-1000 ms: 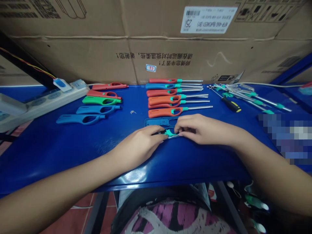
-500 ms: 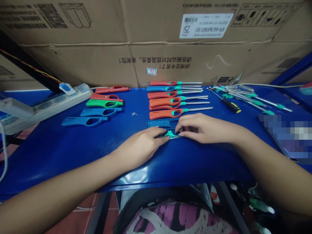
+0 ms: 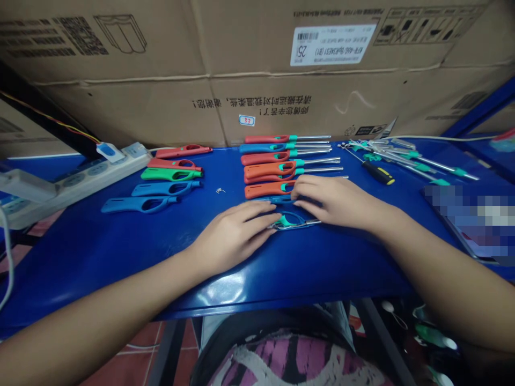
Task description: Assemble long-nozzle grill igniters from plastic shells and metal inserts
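Note:
In the middle of the blue table, a blue lighter casing half [image 3: 300, 217] lies flat with a green trigger [image 3: 285, 220] and a metal tube [image 3: 314, 222] in it. My left hand [image 3: 237, 230] grips its left end, fingers pressed together and hiding that end. Just beyond lies another blue casing piece [image 3: 281, 199], partly covered by my hands. My right hand [image 3: 333, 198] has its thumb and fingers bent in a pinch at the right end of this piece; its fingertips' exact contact is hidden. An orange lighter [image 3: 261, 190] sits directly behind.
Several long-tube lighters [image 3: 265, 157] lie in a column at the back. Red, green and blue casings [image 3: 137, 204] are at left by a power strip [image 3: 86, 174]. At right are metal tube assemblies [image 3: 418, 158], a screwdriver [image 3: 379, 172] and a blurred-out device [image 3: 475, 225]. Cardboard [image 3: 161, 102] stands behind.
My right hand has shifted slightly up and away from the near casing, uncovering more of its metal tube. My left fingers have spread over its left end. The view has shifted a little.

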A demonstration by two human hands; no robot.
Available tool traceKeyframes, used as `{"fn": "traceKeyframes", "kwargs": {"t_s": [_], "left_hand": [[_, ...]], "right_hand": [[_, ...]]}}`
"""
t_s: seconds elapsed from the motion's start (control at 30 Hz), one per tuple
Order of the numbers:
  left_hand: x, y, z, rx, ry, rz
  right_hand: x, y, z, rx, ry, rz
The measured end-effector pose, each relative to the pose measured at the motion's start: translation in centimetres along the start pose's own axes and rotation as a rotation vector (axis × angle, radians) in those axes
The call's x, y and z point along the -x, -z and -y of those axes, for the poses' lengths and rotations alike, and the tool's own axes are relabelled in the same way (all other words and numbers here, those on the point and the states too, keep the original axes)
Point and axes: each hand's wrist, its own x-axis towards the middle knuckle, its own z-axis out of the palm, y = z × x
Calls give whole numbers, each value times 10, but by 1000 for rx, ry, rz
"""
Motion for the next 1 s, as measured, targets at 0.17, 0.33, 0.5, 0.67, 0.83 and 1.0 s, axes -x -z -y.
{"fn": "traceKeyframes", "kwargs": {"t_s": [0.17, 0.33, 0.5, 0.67, 0.83, 1.0], "left_hand": [[-7, 15, 9, -186, 46, -47], [-6, 20, 14, -136, 6, -71], [-9, 25, 5, -60, 117, 6], [-11, 30, 1, -79, 218, 223], [-12, 30, 2, -113, 209, 323], [-11, 29, 3, -123, 210, 362]], "right_hand": [[-4, 1, 7, -279, -62, -231], [-5, 1, 12, -436, -136, -217], [-1, 4, 11, -315, 24, -57], [0, 0, 11, -242, 61, 33], [-1, -6, 13, -214, 89, 74], [-3, -11, 13, -192, 110, 74]]}}
